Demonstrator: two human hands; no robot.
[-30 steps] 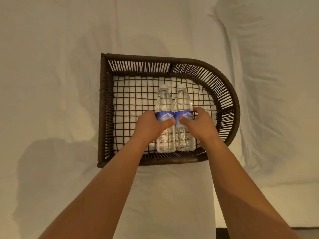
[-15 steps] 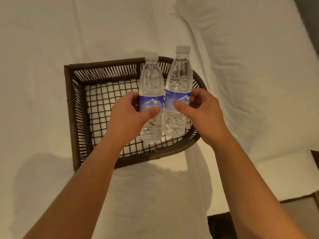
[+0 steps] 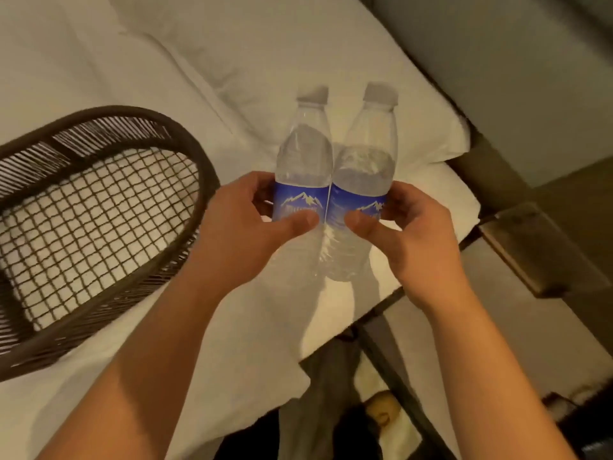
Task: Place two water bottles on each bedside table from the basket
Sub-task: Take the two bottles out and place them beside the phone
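Left hand [image 3: 245, 224] is wrapped round the left bottle [image 3: 303, 167], right hand [image 3: 414, 234] grips the right bottle [image 3: 363, 174]. Bottles touching, held over the bed [image 3: 258, 54], basket [image 3: 99, 220] off to the left.

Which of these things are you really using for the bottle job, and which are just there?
For the job:
- left water bottle, held in the left hand
- right water bottle, held in the right hand
- wicker basket, no bottles seen inside
- bedside table

Just there:
- white bedsheet
- pillow
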